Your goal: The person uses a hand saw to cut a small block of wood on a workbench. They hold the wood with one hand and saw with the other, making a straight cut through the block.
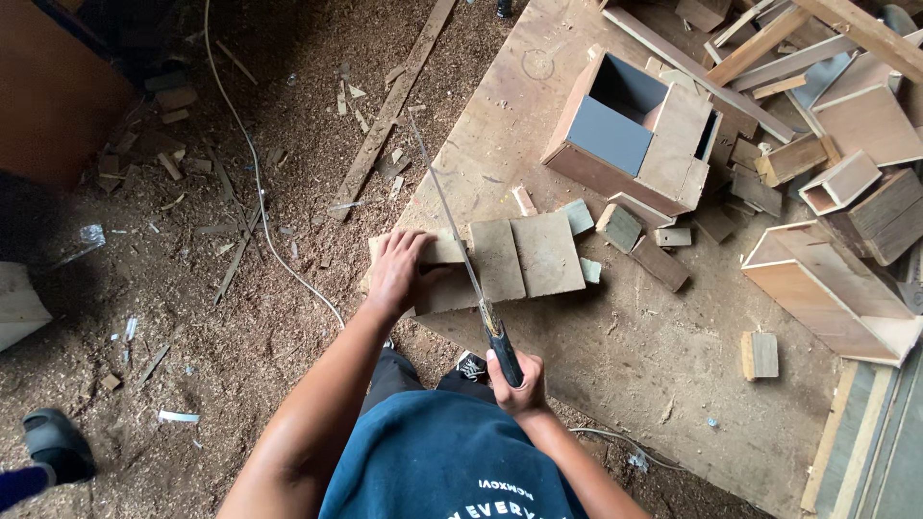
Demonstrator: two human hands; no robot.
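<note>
My left hand [396, 271] presses flat on the left end of a thin plywood board [524, 258] that lies at the corner of a wooden worktable [625, 356]. My right hand [515, 380] grips the dark handle of a hand saw [466, 255]. The saw's long narrow blade runs up and away across the board, just to the right of my left fingers, and sticks out past the table edge.
An open wooden box with grey inner faces [635, 130] stands behind the board. Small offcut blocks [620, 228] lie beside it, and more boxes and slats [836, 183] pile up at the right. Sawdust, scraps and a cable [260, 183] cover the floor. Another person's shoe [58, 444] is at lower left.
</note>
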